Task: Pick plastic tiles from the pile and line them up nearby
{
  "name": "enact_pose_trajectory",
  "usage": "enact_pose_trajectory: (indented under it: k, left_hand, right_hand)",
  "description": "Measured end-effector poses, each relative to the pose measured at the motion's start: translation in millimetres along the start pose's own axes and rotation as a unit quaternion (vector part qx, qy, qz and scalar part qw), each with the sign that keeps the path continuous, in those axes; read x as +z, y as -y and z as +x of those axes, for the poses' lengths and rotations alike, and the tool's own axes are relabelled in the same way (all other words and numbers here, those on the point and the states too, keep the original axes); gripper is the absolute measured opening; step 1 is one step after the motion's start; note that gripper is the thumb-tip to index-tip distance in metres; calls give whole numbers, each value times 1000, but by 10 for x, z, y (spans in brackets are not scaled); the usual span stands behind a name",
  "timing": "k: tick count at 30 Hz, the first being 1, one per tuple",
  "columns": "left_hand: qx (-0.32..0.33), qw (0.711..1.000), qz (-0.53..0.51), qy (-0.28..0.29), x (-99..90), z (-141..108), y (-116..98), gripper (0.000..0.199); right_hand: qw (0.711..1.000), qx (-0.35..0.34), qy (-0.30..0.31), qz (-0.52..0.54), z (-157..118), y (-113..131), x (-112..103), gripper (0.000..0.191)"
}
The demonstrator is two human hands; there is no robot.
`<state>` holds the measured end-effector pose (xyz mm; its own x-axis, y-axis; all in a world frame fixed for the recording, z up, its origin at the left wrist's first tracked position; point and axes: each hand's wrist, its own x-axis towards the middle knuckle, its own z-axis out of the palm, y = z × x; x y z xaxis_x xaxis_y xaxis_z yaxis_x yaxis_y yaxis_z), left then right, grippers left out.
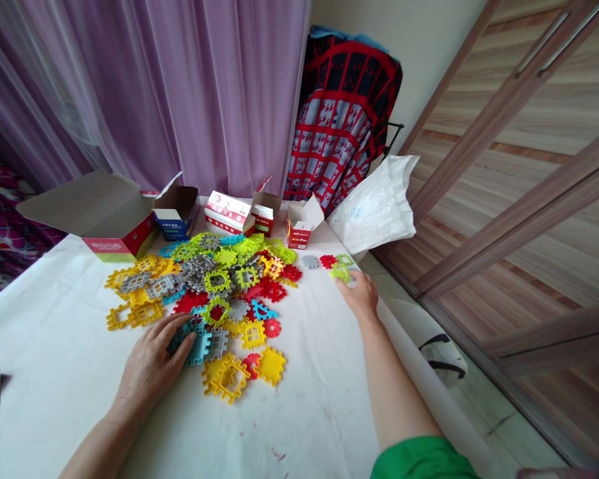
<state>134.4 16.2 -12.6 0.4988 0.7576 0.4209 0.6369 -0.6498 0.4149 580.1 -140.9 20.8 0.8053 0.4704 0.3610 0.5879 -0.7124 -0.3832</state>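
My left hand (152,369) lies wide open over teal plastic waffle blocks (192,346) at the near edge of the multicoloured plastic pile (219,293) on the white-covered counter (70,346). To the right, my right hand (362,296) touches a lime-green plastic waffle block (340,273); I cannot tell whether it grips.

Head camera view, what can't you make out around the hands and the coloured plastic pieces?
Head view:
Teal pieces under the left hand: fingers hide them, count unclear.
Lime piece at the right hand: fingers cover part, grip unclear.
Lower layers of the pile: hidden by pieces on top.
Printing on the white box: too small to read.
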Motion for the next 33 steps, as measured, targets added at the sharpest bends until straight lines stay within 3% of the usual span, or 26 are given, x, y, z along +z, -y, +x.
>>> enact_pose_trajectory:
  k: [6, 11, 22, 33]
  left_hand:
    - [21, 1000, 0, -6, 8, -9, 77, 57]
    - [25, 1000, 4, -1, -10, -11, 94, 54]
    - [13, 1000, -4, 11, -55, -3, 62, 49]
    - [14, 1000, -3, 4, -34, -24, 105, 49]
  right_hand:
    - [995, 75, 73, -3, 680, -313, -4, 49]
    - [991, 84, 104, -29, 943, -371, 85, 49]
    - [982, 64, 152, -94, 1090, -293, 229, 52]
    - [989, 65, 128, -34, 1100, -358, 338, 46]
